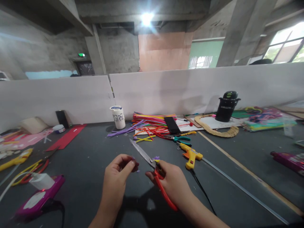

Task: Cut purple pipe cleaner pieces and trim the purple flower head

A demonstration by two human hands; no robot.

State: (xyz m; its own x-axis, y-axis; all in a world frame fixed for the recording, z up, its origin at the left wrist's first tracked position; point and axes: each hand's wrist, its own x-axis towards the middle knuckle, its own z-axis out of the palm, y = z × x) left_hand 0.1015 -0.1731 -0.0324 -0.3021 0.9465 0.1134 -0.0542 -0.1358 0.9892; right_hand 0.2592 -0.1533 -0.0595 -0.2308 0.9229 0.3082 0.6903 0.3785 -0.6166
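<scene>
My right hand [174, 180] is closed around the red handles of a pair of scissors [143, 154]. The blades point up and to the left over the dark table, and look closed or nearly so. To the left, my left hand [121, 171] pinches a small purple piece [133, 158] between thumb and fingertips; most of it is hidden by the fingers. A tiny purple scrap [138, 171] is visible just right of those fingertips. Small purple bits [156, 158] lie behind the scissors' pivot, near my right hand.
Pipe cleaners [152, 120] in several colours lie at the back, by a white cup [118, 117] and a black phone [172, 125]. Right of my hands are teal-handled pliers [181, 138] and a yellow glue gun [192, 155] with a long glue stick. A purple power strip [40, 198] sits left.
</scene>
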